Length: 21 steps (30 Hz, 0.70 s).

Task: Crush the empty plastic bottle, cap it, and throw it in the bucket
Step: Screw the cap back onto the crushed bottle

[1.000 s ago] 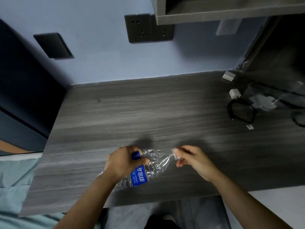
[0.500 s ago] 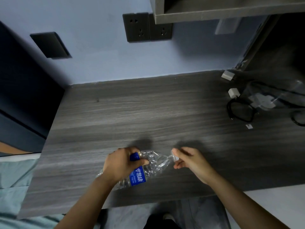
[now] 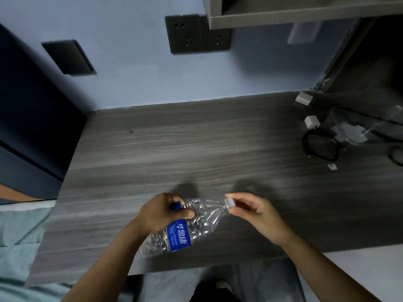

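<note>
A crumpled clear plastic bottle with a blue label lies slanted over the front of the grey wooden desk, its neck pointing right. My left hand grips the bottle's middle, thumb pressed on the crushed body. My right hand pinches the white cap at the bottle's mouth between thumb and fingers. No bucket is in view.
A white charger plug, a black coiled cable and a clear plastic bag lie at the desk's right. Wall sockets and a shelf are above. A light green bed sheet lies to the left.
Both hands and the bottle stay in almost the same place. My right fingers have shifted slightly around the cap at the bottle's mouth.
</note>
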Each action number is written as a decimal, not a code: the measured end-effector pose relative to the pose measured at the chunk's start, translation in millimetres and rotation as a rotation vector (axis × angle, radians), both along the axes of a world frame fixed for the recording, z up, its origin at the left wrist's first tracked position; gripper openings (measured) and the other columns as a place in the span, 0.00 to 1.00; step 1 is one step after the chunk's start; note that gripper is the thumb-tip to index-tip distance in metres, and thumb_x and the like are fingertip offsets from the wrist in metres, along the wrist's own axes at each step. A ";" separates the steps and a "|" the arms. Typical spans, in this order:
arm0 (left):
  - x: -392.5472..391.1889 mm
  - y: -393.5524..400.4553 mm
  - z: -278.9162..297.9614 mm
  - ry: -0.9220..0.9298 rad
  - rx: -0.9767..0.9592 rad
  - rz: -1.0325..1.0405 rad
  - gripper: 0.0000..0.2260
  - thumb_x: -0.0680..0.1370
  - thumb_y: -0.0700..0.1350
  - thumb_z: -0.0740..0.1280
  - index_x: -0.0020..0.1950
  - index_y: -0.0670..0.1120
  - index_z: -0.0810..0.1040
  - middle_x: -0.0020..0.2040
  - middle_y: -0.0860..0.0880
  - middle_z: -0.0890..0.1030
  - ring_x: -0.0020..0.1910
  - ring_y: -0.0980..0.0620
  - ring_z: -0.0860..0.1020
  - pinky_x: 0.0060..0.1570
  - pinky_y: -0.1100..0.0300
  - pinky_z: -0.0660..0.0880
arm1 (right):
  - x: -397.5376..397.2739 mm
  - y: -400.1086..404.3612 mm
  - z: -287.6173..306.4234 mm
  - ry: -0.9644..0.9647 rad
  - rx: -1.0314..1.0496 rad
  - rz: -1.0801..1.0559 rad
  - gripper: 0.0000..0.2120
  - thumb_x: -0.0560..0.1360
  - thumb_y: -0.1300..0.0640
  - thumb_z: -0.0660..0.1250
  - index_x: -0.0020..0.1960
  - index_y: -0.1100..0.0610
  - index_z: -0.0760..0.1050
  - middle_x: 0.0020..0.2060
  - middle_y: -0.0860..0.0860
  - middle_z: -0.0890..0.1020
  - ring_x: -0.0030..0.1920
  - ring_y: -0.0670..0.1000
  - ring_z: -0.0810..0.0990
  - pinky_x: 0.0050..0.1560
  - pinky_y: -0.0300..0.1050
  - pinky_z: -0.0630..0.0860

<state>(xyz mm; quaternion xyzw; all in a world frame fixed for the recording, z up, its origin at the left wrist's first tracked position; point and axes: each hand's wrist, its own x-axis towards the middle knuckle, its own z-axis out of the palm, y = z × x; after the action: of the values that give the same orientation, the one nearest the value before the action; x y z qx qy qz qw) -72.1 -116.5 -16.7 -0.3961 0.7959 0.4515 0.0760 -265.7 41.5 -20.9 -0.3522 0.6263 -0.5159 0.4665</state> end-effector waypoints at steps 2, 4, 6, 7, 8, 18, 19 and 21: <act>1.9 0.2 -1.9 0.040 0.066 0.029 0.12 0.68 0.55 0.73 0.37 0.45 0.80 0.31 0.50 0.79 0.32 0.54 0.76 0.40 0.56 0.71 | -0.8 -2.3 -0.1 -0.047 0.000 -0.015 0.16 0.69 0.71 0.67 0.52 0.55 0.77 0.42 0.48 0.82 0.40 0.37 0.81 0.44 0.28 0.77; 2.8 1.7 -5.3 0.022 0.033 0.038 0.12 0.68 0.55 0.73 0.35 0.48 0.79 0.30 0.52 0.78 0.31 0.54 0.76 0.40 0.56 0.71 | 0.3 -5.3 -2.1 -0.118 0.019 -0.037 0.14 0.70 0.72 0.65 0.52 0.58 0.77 0.36 0.50 0.82 0.33 0.40 0.81 0.38 0.31 0.78; 2.8 3.0 -7.1 -0.025 -0.067 0.042 0.12 0.68 0.58 0.72 0.31 0.53 0.76 0.27 0.54 0.76 0.30 0.56 0.75 0.39 0.57 0.70 | 1.6 -7.9 -5.3 -0.131 0.049 -0.052 0.10 0.71 0.70 0.64 0.49 0.61 0.77 0.33 0.52 0.81 0.29 0.42 0.80 0.34 0.33 0.78; 2.6 3.0 -7.3 -0.041 -0.112 0.042 0.13 0.67 0.60 0.71 0.30 0.55 0.74 0.27 0.54 0.76 0.30 0.56 0.75 0.39 0.57 0.70 | 2.1 -8.7 -6.8 -0.121 0.070 -0.057 0.07 0.72 0.69 0.64 0.47 0.61 0.77 0.32 0.52 0.80 0.28 0.42 0.79 0.33 0.33 0.78; 2.5 3.2 -7.3 -0.055 -0.154 0.037 0.13 0.67 0.61 0.70 0.29 0.55 0.74 0.27 0.54 0.76 0.31 0.56 0.75 0.39 0.57 0.70 | 2.3 -9.4 -8.5 -0.100 0.096 -0.053 0.05 0.73 0.67 0.64 0.45 0.60 0.77 0.31 0.52 0.79 0.27 0.43 0.78 0.33 0.34 0.77; 5.1 8.6 -8.6 -0.113 -0.410 0.016 0.19 0.67 0.67 0.65 0.37 0.51 0.74 0.30 0.53 0.77 0.31 0.56 0.76 0.30 0.63 0.67 | 10.5 -20.1 -16.9 0.053 0.254 -0.083 0.12 0.75 0.56 0.63 0.33 0.55 0.72 0.23 0.52 0.74 0.23 0.46 0.71 0.26 0.34 0.68; 5.6 9.1 -8.6 -0.110 -0.421 0.010 0.18 0.68 0.66 0.64 0.37 0.51 0.74 0.30 0.53 0.77 0.31 0.56 0.76 0.30 0.63 0.67 | 11.4 -20.7 -17.7 0.043 0.264 -0.100 0.12 0.75 0.55 0.63 0.33 0.55 0.72 0.22 0.52 0.74 0.23 0.46 0.71 0.25 0.34 0.67; 6.6 9.7 -8.7 -0.096 -0.430 0.005 0.18 0.68 0.66 0.64 0.38 0.51 0.75 0.31 0.52 0.78 0.31 0.56 0.77 0.30 0.63 0.67 | 12.4 -22.1 -19.1 0.011 0.273 -0.132 0.14 0.75 0.54 0.63 0.31 0.55 0.71 0.23 0.52 0.74 0.22 0.46 0.70 0.23 0.34 0.66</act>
<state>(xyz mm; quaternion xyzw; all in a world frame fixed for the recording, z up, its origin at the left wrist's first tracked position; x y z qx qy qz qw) -65.6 -106.8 -25.4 -0.4263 0.8683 0.2521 0.0262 -253.3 19.4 -40.0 -0.2463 0.7151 -0.4536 0.4714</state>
